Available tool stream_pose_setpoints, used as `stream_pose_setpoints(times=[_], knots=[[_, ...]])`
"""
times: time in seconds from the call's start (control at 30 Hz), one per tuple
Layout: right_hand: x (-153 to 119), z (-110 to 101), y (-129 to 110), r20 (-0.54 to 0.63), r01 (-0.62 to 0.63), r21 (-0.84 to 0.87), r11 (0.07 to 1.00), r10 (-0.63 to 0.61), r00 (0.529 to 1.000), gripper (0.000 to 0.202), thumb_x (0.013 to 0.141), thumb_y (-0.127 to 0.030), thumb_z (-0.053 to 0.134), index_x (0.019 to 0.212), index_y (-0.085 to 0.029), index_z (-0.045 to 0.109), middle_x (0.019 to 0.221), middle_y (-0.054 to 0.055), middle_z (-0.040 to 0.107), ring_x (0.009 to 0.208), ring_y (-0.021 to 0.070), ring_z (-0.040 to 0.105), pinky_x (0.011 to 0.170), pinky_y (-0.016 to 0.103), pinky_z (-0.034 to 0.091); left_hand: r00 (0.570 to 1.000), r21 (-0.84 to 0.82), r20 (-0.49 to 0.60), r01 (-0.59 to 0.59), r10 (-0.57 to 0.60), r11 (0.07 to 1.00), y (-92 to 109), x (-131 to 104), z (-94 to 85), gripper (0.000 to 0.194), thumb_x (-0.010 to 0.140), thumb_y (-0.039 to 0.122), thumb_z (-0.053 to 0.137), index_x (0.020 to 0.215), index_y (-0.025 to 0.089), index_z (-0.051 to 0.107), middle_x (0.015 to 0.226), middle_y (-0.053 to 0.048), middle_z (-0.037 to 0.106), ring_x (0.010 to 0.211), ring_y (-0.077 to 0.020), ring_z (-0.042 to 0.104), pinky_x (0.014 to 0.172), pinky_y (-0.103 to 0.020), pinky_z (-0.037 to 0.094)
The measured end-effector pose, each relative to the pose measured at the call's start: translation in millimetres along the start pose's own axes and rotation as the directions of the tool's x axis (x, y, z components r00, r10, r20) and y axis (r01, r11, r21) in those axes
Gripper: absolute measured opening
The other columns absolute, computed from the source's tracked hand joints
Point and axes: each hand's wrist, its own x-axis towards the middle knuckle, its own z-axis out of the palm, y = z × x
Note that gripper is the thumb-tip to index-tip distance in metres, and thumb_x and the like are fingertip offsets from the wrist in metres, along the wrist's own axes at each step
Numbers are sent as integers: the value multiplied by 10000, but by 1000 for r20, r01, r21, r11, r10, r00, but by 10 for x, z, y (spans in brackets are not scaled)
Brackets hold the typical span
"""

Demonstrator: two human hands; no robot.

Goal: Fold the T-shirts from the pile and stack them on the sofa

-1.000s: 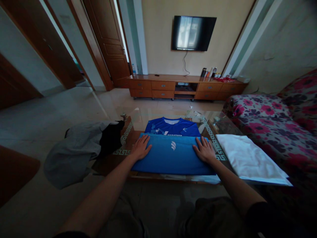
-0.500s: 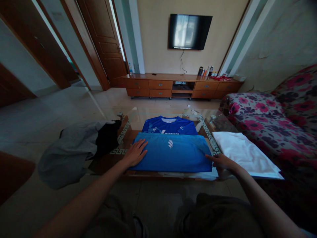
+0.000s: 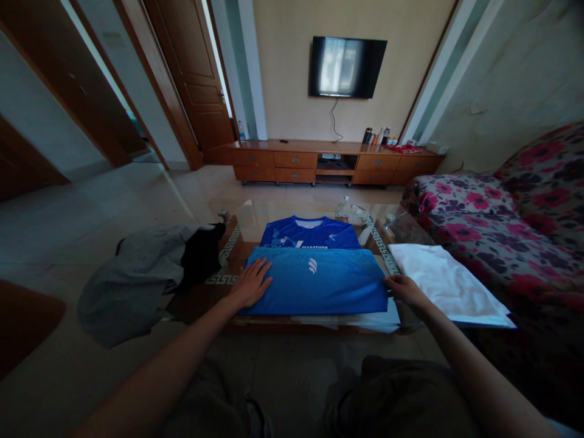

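Observation:
A blue T-shirt (image 3: 314,289) lies on a glass-topped coffee table, its lower part folded up over the front. Above the fold show the neckline, the word "MARATHON" and part of a printed pattern. My left hand (image 3: 250,283) rests open on the shirt's left side, fingers spread flat on the cloth. At the right edge of the folded part, my right hand (image 3: 406,289) has its fingers curled together, pinching the side of the cloth; the fingertips are partly hidden.
Folded white cloth (image 3: 449,283) lies right of the shirt. Grey and black garments (image 3: 137,274) hang over the table's left end. A flowered sofa (image 3: 493,225) stands to the right. Beyond the glass table (image 3: 255,219) are a wooden TV cabinet (image 3: 294,159) and a wall-mounted television (image 3: 349,67).
My right hand has gone from a pointing finger on the shirt's right side to curled fingers at its edge. My left hand stays flat. The view has tilted up slightly.

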Motion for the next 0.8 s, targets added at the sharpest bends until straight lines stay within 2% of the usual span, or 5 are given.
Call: stream_pose_setpoints(times=[0.13,0.27,0.4,0.5,0.8], knots=[[-47,18,-74,4,105,191,976,-108,994,441,799,-613,665,916,-195,593,823,41,653,756,184,650,673,304,552,1000,1,-5,4,-4,1000,15,-9,-1,629,1032,554,309,1574,243,380,1670,-69,302,1552,-275,225,1256,-493,214],[-124,6,-130,12,110,332,937,-121,993,499,787,-550,739,1126,-231,559,949,51,679,828,201,664,727,339,570,1000,4,-1,2,-2,1000,14,-3,-1,635,1030,560,301,1569,235,387,1667,-77,308,1551,-275,228,1256,-492,207],[-226,-43,-155,153,55,214,975,-89,984,672,810,-542,728,1377,-276,482,948,28,663,792,182,637,639,295,530,1000,11,-5,4,-4,1000,12,-5,0,634,1030,562,302,1566,237,391,1665,-75,312,1551,-275,228,1257,-488,206],[-270,-69,-170,235,51,58,997,-63,970,705,799,-555,730,1404,-261,516,891,24,660,749,177,614,593,273,490,1000,14,-6,1,-1,1000,14,-8,1,633,1031,560,302,1572,241,382,1668,-73,306,1552,-274,226,1258,-488,205],[-305,-118,-255,163,196,94,976,-209,964,746,744,-555,792,1384,-232,588,922,54,688,804,204,633,671,312,531,1000,7,-17,1,0,1000,17,0,4,621,1025,549,338,1566,250,396,1660,-73,325,1546,-283,244,1256,-503,213]])
